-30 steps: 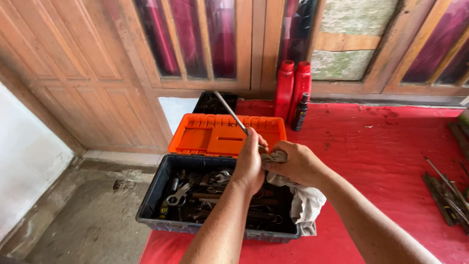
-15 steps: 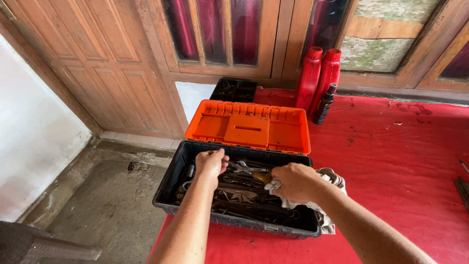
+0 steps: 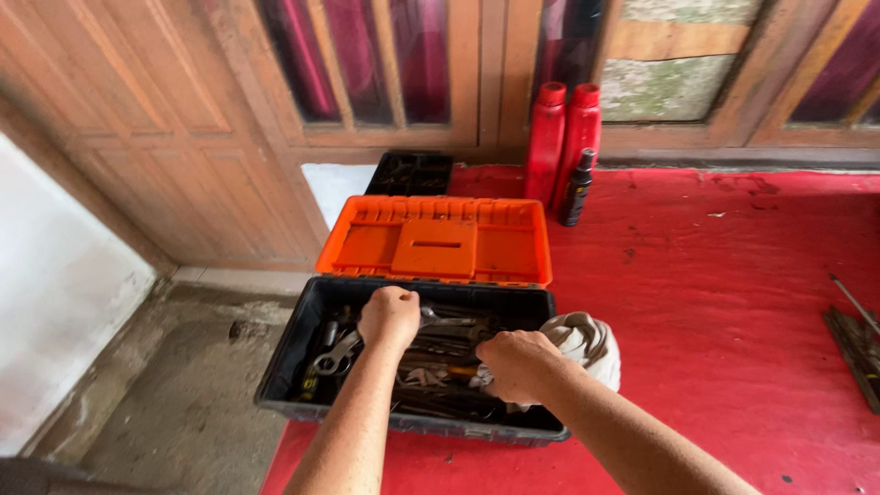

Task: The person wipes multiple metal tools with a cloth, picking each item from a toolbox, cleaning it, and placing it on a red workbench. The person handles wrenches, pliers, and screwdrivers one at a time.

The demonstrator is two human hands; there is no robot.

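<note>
Both hands in black toolbox, left hand fingers among tools, right hand fingers hidden, grip unclear

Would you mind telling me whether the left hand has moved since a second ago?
Yes. The left hand dropped from above the orange tray down into the black toolbox.

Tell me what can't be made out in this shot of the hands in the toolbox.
Head view only:
- Left hand: fingers curl downward, grip hidden.
- Right hand: covers whatever it touches beside the rag.
- Toolbox contents: dark jumble, mostly indistinct.
- Tools at right: cut off by edge.
</note>
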